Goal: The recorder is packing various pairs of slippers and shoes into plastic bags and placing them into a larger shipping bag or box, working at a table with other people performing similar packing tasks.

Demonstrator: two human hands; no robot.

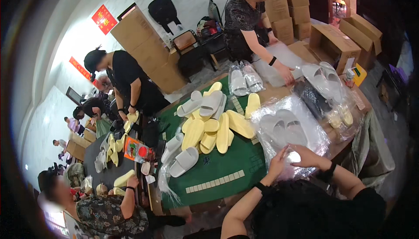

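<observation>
Bagging grey slippers, with plenty left on the table

Both hands meet on the near edge of a clear plastic bag (290,134) holding a grey slipper pair (281,125): the left hand (278,160) pinches the film from below, the right hand (305,155) curls its fingers over the mouth, which looks not yet closed. Beyond the right hand lie finished bagged pairs (329,82); off past the left hand a heap of loose yellow slippers (214,132) and loose grey slippers (185,160) on the green mat (227,169) is unbagged, so I'd judge much remains.
</observation>
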